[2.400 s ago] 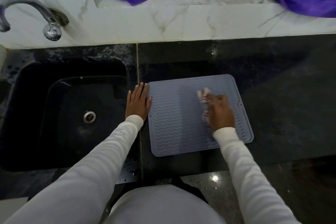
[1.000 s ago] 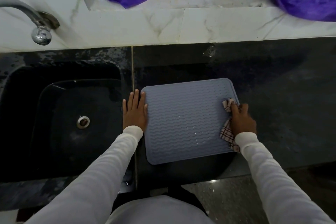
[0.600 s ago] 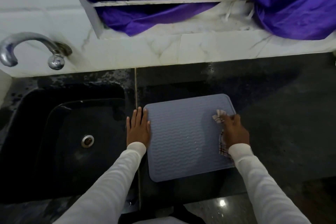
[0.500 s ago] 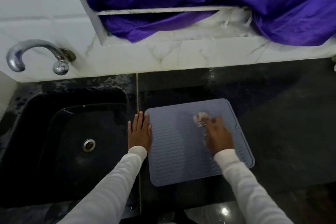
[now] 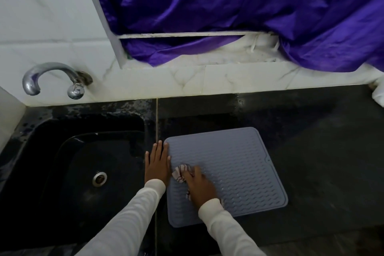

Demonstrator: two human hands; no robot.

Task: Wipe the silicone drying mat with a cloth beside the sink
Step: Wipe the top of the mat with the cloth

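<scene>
Cloth [image 5: 181, 173] pressed under right hand [image 5: 200, 186] fingers on mat [image 5: 234, 170]; left hand [image 5: 156, 164] flat, fingers straight.

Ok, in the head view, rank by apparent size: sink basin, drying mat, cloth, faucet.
1. sink basin
2. drying mat, a little smaller
3. faucet
4. cloth, mostly hidden under the right hand, so its true size is unsure

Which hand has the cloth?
The right hand grips the checked cloth on the grey mat. The left hand lies flat, holding nothing.
</scene>
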